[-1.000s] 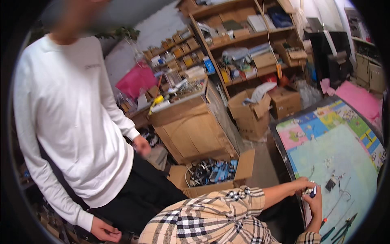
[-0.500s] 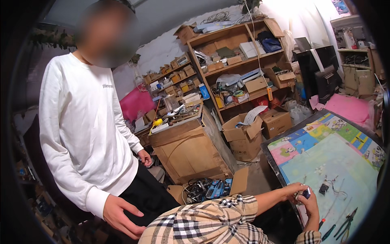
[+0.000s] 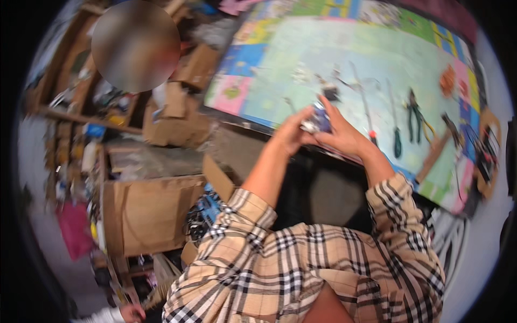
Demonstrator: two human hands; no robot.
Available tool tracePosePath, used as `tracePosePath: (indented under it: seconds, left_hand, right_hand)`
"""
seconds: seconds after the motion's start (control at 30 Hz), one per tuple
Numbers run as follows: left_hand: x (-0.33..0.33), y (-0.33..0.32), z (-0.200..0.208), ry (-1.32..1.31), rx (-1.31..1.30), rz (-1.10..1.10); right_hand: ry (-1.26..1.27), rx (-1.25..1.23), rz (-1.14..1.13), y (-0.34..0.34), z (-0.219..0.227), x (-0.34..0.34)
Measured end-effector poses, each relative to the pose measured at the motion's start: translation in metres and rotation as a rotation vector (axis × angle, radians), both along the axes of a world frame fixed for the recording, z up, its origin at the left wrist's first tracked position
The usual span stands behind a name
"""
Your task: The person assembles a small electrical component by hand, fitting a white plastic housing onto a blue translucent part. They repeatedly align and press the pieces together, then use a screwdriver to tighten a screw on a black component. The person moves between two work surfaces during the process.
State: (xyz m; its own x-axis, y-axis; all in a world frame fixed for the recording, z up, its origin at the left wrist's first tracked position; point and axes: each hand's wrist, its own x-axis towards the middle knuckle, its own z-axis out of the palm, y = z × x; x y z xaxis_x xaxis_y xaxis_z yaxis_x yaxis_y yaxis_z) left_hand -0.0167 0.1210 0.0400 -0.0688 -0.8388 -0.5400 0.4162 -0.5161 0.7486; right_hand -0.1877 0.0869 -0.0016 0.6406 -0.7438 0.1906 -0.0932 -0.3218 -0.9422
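Head view: both hands meet just above the near edge of the table [image 3: 318, 43], left of that edge's middle. Between them is a small dark-blue and silvery object [image 3: 322, 119], too blurred to make out in detail. The left hand [image 3: 292, 132] pinches its silvery side with bent fingers; the right hand [image 3: 346, 133] grips the blue side, thumb and fingers closed around it. Just beyond the fingertips, further from the near edge, lies a small black part [image 3: 330, 93] with thin wires near it, and some small white bits [image 3: 300, 73] lie to its left. Toward the right edge come a green-handled screwdriver [image 3: 397, 142], then pliers [image 3: 414, 116] lying with their handles toward the near edge. A wooden-handled hammer [image 3: 435, 156] lies near the near right corner, and a reddish-brown clump [image 3: 447, 81] sits close to the right edge.
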Motion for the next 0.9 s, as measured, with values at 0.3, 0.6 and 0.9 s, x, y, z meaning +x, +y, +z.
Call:
tracePosePath:
  seconds: [0.3, 0.6, 0.9]
  left_hand:
    - [-0.01, -0.064, -0.021, 0.102, 0.005, -0.244]
    - [-0.016, -0.087, -0.036, 0.255, 0.036, -0.318]
    - [-0.029, -0.087, -0.02, -0.044, 0.008, -0.418]
  right_hand:
    - [0.088, 0.223, -0.242, -0.025, 0.011, -0.031]
    - [-0.11, 0.335, -0.435, -0.034, 0.015, -0.04]
    - [0.219, 0.028, -0.447, -0.029, 0.022, -0.041]
